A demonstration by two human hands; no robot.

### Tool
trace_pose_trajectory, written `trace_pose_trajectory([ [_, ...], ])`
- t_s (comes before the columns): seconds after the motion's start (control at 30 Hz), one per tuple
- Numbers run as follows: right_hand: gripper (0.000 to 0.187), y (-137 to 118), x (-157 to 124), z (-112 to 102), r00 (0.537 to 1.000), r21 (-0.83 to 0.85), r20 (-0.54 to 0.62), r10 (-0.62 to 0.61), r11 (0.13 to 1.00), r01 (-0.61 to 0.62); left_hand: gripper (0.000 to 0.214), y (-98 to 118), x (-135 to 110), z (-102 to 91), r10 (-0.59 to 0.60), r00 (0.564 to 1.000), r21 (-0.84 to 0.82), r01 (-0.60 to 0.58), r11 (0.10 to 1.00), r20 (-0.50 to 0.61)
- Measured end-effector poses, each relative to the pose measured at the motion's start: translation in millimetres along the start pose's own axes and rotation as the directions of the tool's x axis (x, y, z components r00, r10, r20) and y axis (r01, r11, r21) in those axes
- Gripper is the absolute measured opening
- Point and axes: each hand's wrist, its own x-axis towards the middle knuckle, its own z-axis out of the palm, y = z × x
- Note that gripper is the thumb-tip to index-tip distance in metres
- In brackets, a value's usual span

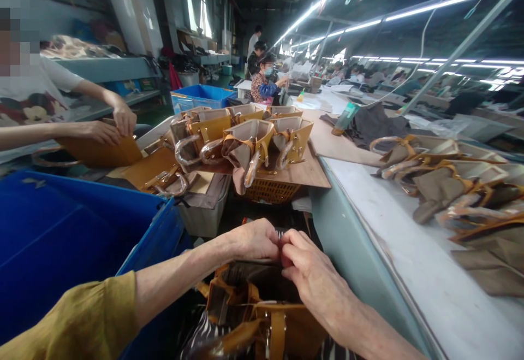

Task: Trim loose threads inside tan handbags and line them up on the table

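The left hand (256, 242) and right hand (313, 272) meet, fingers curled narrow — whether they grip anything I cannot tell. Just below them sits an open tan handbag (297, 322). Beyond the fingers stand similar handbags (210, 125); leftward, a blue bin (82, 229) — rightward, a white surface (393, 223).

A mustard-tan handbag (305, 328) with a smooth, leather-like surface is set low in front of the wearer, over black-and-white striped cloth (204, 331). Its mouth is turned upward, and a dark interior (286, 288) is exposed. The near panel is crossed by an upright tan strap (278, 335) fitted with shiny metal. A glossy curved handle (231, 343) is seen at the near left; the far rim is partly hidden.
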Motion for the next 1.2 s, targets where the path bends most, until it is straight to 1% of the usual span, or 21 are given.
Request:
trace_pose_trajectory([
  [0.07, 0.018, 0, -2, 0, 0.999, 0.114, 0.041, 0.02, 0.993, -0.025, 0.012, 0, -2, 1.2, 0.019, 1.0, 0.04, -0.018, 0.999, -0.024],
  [0.13, 0.017, 1, -2, 1, 0.998, 0.165, 0.051, 0.032, 0.985, -0.04, 0.013, -1, -2, 2.3, 0.049, 0.997, 0.072, -0.045, 0.996, -0.057],
  [0.23, 0.015, 4, 1, 3, 0.998, 0.13, 0.001, 0.068, 0.989, -0.067, 0.018, -2, -3, 0.8, 0.103, 0.991, 0.095, -0.094, 0.991, -0.089],
  [0.37, 0.014, 9, 8, 2, 0.985, 0.106, 0.026, 0.171, 0.979, -0.173, 0.03, -2, -12, -9.4, 0.153, 0.984, 0.116, -0.142, 0.983, -0.091],
  [0.43, 0.015, 10, 11, 1, 0.98, 0.094, 0.022, 0.199, 0.975, -0.2, 0.031, -3, -20, -15.0, 0.163, 0.98, 0.154, -0.145, 0.977, -0.111],
  [0.5, 0.016, 11, 13, 1, 0.976, 0.081, 0.012, 0.218, 0.973, -0.218, 0.029, -6, -27, -18.2, 0.148, 0.982, 0.17, -0.127, 0.977, -0.117],
  [0.57, 0.015, 11, 14, 2, 0.972, 0.063, 0.005, 0.236, 0.97, -0.236, 0.024, -10, -31, -18.7, 0.121, 0.987, 0.146, -0.106, 0.984, -0.101],
  [0.73, 0.014, 11, 17, 5, 0.966, 0.007, -0.027, 0.258, 0.966, -0.258, 0.021, -16, -31, -16.4, 0.096, 0.992, 0.069, -0.09, 0.994, -0.084],
  [0.83, 0.015, 12, 18, 7, 0.969, 0.004, -0.043, 0.243, 0.97, -0.243, 0.021, -15, -28, -16.7, 0.085, 0.994, 0.039, -0.082, 0.996, -0.07],
  [0.97, 0.015, 14, 18, 8, 0.975, -0.001, -0.044, 0.218, 0.976, -0.218, 0.021, -14, -25, -17.3, 0.048, 0.996, 0.043, -0.044, 0.998, -0.077],
  [1.13, 0.014, 16, 19, 9, 0.982, -0.014, -0.061, 0.18, 0.983, -0.181, 0.02, -16, -22, -16.4, -0.006, 0.999, -0.031, 0.005, 1.0, -0.04],
  [1.2, 0.013, 16, 19, 10, 0.983, -0.022, -0.063, 0.174, 0.984, -0.175, 0.02, -15, -23, -15.6, -0.007, 0.999, -0.027, 0.005, 1.0, -0.044],
])
